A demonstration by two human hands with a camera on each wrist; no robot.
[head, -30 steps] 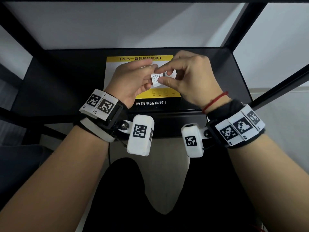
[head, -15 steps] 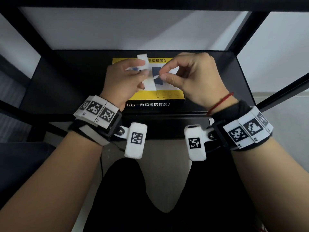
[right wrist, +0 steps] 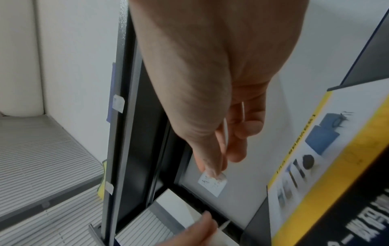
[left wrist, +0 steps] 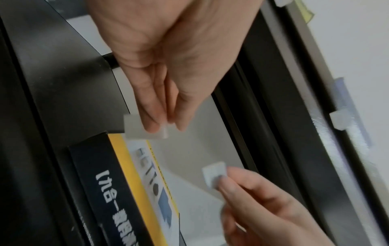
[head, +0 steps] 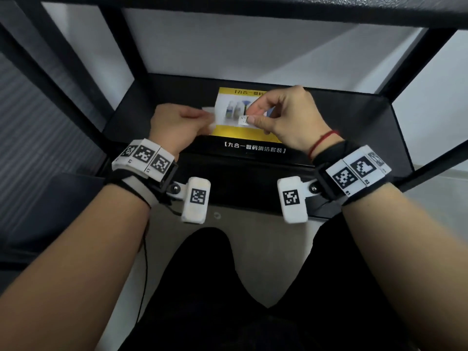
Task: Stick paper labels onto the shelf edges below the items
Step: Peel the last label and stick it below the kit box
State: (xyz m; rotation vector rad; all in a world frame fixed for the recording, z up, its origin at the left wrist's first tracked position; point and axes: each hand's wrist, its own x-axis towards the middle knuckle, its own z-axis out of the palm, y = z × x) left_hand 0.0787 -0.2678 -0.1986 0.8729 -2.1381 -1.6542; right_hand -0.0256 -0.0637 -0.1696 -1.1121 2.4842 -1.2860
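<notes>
Above the box, right hand pinches label.

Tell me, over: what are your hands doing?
Right hand pinches label. Left hand holds backing paper. Label not on shelf edge yet. Nothing blocking.

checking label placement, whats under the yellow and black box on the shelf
The yellow and black box lies flat on the black shelf. No label shows on the shelf's front edge below it; both hands' wrist cameras cover parts of that edge.

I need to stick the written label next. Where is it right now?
The written label is pinched in the right hand, held above the yellow box on the shelf, right of the left hand.
</notes>
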